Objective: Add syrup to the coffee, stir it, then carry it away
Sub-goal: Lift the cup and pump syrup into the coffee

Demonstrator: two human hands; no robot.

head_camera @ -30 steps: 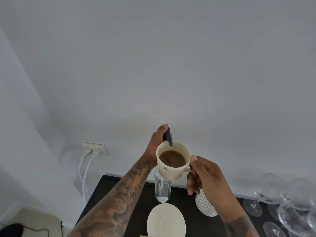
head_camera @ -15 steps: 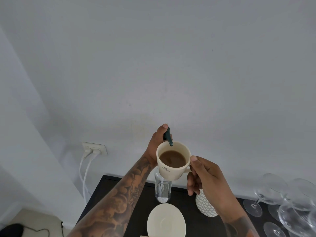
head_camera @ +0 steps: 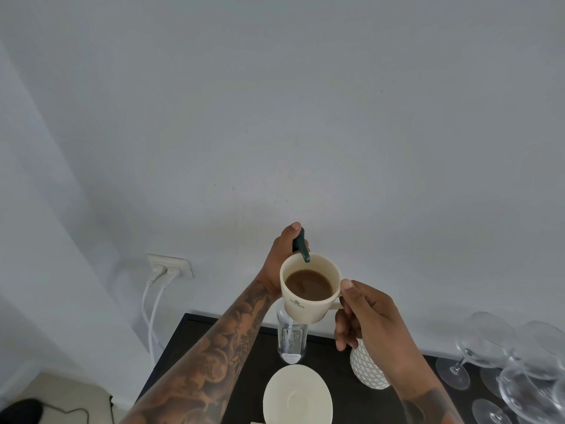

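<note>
The cup (head_camera: pixel 310 286) hides the top of the clear syrup bottle (head_camera: pixel 291 344) and most of the left hand (head_camera: pixel 279 255). The saucer (head_camera: pixel 298 396) and wine glasses (head_camera: pixel 519 362) run off the frame's edges. The cup's logo is too small to read.

My cup (head_camera: pixel 308 289) looks matt cream ceramic; the syrup bottle (head_camera: pixel 291 341) is clear and glossy, its pump (head_camera: pixel 302 244) dark plastic; glossy wine glasses (head_camera: pixel 501 356) at four o'clock.

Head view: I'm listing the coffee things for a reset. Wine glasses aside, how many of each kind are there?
Cup: 1
Saucer: 1
Pump bottle: 1
Patterned jar: 1
Total: 4
</note>
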